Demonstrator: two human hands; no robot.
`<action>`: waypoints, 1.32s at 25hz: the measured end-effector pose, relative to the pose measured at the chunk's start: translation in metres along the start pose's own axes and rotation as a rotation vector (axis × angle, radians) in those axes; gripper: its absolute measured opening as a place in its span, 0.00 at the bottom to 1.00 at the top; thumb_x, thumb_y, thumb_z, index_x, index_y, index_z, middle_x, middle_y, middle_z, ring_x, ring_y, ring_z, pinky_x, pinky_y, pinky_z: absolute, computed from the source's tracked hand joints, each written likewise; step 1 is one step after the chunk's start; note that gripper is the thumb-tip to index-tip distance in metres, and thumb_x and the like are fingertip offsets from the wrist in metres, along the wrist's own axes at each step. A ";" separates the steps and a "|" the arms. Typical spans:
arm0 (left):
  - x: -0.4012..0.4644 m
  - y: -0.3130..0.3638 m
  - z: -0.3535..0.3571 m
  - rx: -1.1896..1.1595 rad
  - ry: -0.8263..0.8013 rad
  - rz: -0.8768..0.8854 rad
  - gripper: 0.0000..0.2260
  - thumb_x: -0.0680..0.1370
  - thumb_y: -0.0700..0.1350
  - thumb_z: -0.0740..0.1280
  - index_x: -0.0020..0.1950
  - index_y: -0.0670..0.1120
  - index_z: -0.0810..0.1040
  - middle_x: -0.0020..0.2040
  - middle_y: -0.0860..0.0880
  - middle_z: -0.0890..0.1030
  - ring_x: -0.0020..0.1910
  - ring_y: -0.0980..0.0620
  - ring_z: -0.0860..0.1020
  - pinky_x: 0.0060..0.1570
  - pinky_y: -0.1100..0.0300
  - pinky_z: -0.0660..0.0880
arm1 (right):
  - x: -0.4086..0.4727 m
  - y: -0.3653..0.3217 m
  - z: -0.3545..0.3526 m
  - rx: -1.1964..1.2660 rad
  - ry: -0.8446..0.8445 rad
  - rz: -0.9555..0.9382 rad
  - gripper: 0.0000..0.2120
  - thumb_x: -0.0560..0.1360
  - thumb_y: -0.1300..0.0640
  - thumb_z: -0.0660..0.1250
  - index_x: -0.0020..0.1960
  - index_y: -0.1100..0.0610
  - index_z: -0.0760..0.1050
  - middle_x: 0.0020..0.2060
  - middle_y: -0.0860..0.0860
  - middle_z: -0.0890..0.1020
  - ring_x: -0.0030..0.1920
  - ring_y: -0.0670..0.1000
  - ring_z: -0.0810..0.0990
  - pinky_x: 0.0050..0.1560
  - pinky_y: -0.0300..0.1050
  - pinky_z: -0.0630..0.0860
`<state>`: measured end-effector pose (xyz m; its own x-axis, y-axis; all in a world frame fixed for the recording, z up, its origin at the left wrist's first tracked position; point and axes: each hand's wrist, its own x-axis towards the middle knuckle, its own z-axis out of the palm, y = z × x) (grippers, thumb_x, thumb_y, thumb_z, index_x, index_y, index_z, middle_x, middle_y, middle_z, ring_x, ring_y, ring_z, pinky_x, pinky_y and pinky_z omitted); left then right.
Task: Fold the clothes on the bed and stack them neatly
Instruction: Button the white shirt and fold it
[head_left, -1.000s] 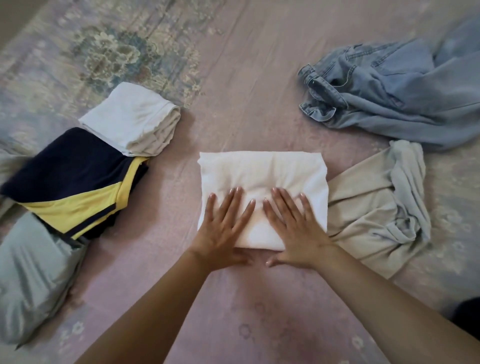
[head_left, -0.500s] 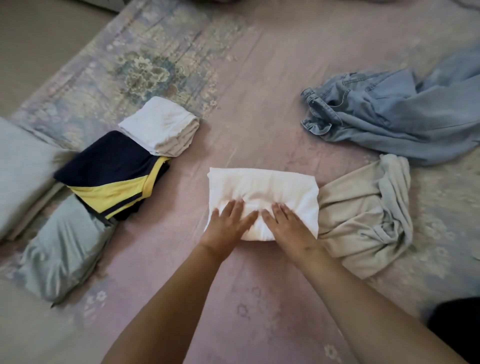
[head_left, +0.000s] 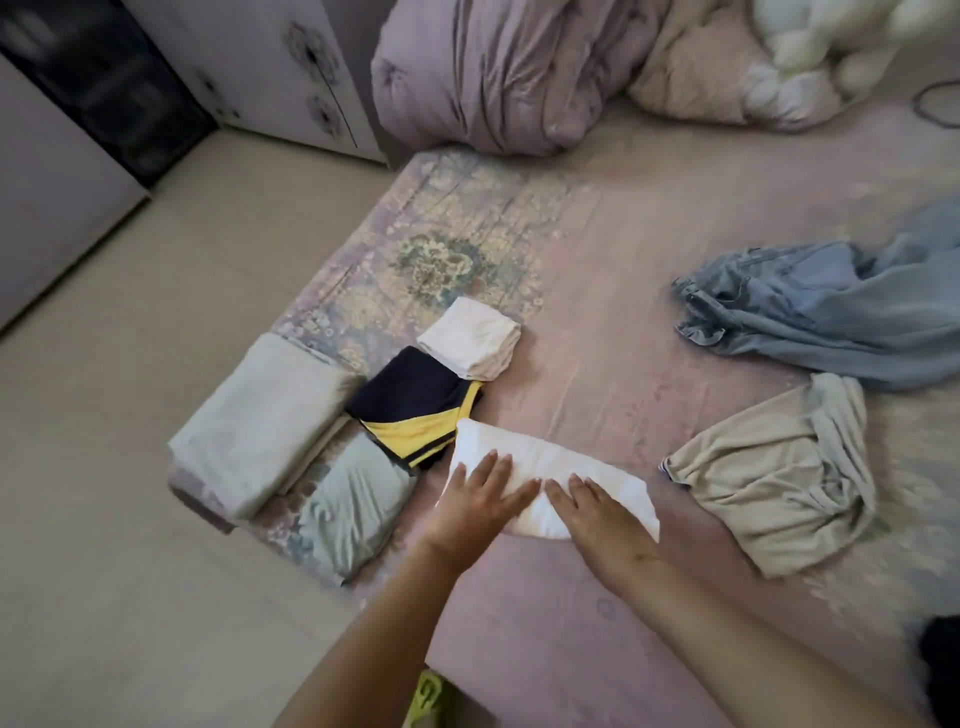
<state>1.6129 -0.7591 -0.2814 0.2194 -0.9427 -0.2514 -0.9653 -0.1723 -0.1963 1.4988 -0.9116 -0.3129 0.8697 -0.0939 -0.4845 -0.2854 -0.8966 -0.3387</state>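
Near centre, slightly toward 6 o'clock: folded white cloth garment (head_left: 550, 467) flat on pink floral bed sheet (head_left: 623, 249). On it, left hand (head_left: 480, 501) at the 8 o'clock end, fingers straight and spread, palm down, pressing. Beside it, right hand (head_left: 597, 512), likewise flat and extended, pressing the near edge, curled round nothing. Fingertips of the two almost meeting over the garment's middle.

At 10 o'clock from the white garment, touching its far left corner: folded navy and yellow garment (head_left: 415, 410). Beyond that at 11 o'clock, overlapping its far edge: small folded off-white cloth (head_left: 470, 340). At 8 o'clock, just beside the left hand: folded pale green-grey garment (head_left: 353, 506), partly under the navy and yellow one. Further toward 9 o'clock, at the bed's corner: folded pale grey fabric stack (head_left: 260, 421).

At 3 o'clock, near but apart: crumpled beige garment (head_left: 774, 478), unfolded. At 2 o'clock, well apart: rumpled light blue denim jeans (head_left: 810, 312). At 12 o'clock, far end of the bed: bunched mauve quilt (head_left: 509, 67). At 1 o'clock, corner of view: knotted white cushion (head_left: 831, 47). At 10 o'clock, off the bed: white cabinet with dandelion print (head_left: 291, 67) on beige floor (head_left: 104, 519).
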 end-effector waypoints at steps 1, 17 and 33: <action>-0.005 -0.019 -0.002 0.018 0.027 0.012 0.35 0.55 0.46 0.84 0.61 0.54 0.79 0.55 0.44 0.83 0.53 0.46 0.84 0.44 0.56 0.81 | 0.009 -0.016 -0.011 0.014 -0.006 0.009 0.44 0.73 0.74 0.69 0.81 0.62 0.51 0.79 0.69 0.54 0.79 0.69 0.56 0.78 0.60 0.60; 0.013 -0.314 0.077 0.045 0.345 0.239 0.26 0.68 0.40 0.78 0.66 0.47 0.79 0.61 0.36 0.81 0.60 0.36 0.81 0.52 0.45 0.81 | 0.217 -0.180 -0.053 -0.149 0.438 0.323 0.25 0.78 0.66 0.65 0.74 0.63 0.68 0.68 0.69 0.73 0.69 0.69 0.74 0.66 0.56 0.76; 0.020 -0.304 0.198 -0.278 0.448 0.238 0.30 0.73 0.49 0.63 0.74 0.41 0.69 0.73 0.36 0.72 0.71 0.37 0.71 0.78 0.49 0.47 | 0.271 -0.178 0.049 0.242 0.433 0.412 0.35 0.77 0.48 0.70 0.80 0.54 0.62 0.80 0.62 0.56 0.80 0.65 0.54 0.75 0.73 0.48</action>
<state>1.9393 -0.6688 -0.4148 -0.0314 -0.9833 0.1793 -0.9949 0.0479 0.0885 1.7656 -0.7567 -0.4232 0.7389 -0.6211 -0.2614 -0.6694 -0.6317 -0.3910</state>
